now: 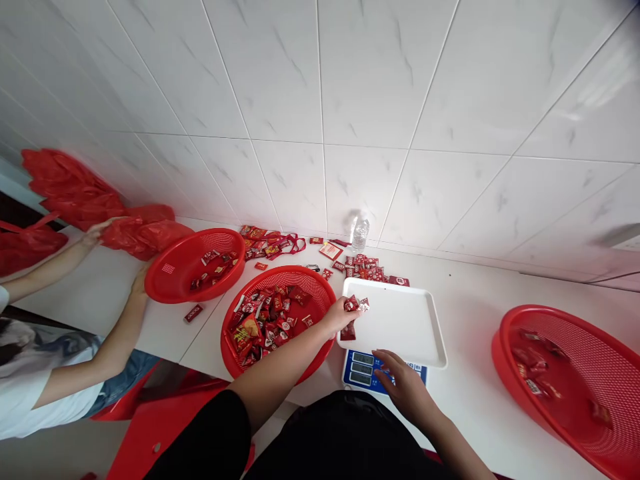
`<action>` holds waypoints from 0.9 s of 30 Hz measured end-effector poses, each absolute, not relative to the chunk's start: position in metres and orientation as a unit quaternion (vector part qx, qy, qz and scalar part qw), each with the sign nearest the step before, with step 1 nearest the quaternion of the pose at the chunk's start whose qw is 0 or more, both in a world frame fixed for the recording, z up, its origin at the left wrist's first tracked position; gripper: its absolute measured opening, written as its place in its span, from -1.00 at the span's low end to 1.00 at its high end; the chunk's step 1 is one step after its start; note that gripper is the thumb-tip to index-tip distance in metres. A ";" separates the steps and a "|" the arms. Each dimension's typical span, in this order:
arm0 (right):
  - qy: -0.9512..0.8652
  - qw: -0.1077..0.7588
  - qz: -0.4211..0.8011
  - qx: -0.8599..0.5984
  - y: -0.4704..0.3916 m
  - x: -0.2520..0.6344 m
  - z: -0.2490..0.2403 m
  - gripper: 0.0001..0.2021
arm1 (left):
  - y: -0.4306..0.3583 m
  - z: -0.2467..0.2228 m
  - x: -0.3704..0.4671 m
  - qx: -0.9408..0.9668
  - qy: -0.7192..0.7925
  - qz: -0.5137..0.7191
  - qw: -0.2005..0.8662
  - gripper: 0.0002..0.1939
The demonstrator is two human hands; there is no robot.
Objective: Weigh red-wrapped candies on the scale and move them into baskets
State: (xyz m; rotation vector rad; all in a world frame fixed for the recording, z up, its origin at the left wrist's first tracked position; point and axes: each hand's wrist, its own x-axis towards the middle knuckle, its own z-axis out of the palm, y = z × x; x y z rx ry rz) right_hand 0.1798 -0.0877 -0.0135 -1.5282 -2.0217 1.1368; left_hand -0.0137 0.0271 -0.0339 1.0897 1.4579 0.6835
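Note:
My left hand (337,319) is closed on small red wrapped snack packets (352,304), held over the left side of a white scale tray (400,320). Just below those fingers, a dark red packet (348,331) lies at the tray's edge. Over the blue keypad of the digital scale (361,368), my right hand (404,385) hovers with its fingers apart and nothing in it; whether a fingertip touches a key I cannot tell. Left of the tray stands a red mesh basket (320,288) holding many mixed red packets, partly covered by my left forearm.
Another red basket (173,257) stands at the left, by a co-worker's hands (140,280) and red plastic bags (145,233). A third basket (600,333) is at the right. Along the wall lie packet piles (367,269) and a clear plastic bottle (360,233).

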 end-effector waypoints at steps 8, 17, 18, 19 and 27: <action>-0.723 0.153 0.379 -0.557 -0.087 0.182 -0.024 -0.59 | 0.019 -0.041 -0.008 0.477 0.583 0.257 0.606 -0.58; -0.766 0.146 0.318 -0.540 -0.074 0.165 -0.029 -0.59 | 0.020 -0.046 -0.060 0.616 0.645 0.242 0.382 -0.77; -0.766 0.146 0.319 -0.539 -0.074 0.165 -0.031 -0.59 | 0.021 -0.049 -0.074 0.613 0.685 0.214 0.331 -0.75; -0.765 0.145 0.321 -0.540 -0.075 0.165 -0.032 -0.59 | 0.022 -0.053 -0.089 0.608 0.721 0.170 0.285 -0.74; -0.747 0.133 0.329 -0.562 -0.090 0.170 -0.037 -0.61 | -0.006 -0.089 -0.158 0.597 0.761 -0.006 0.254 -0.48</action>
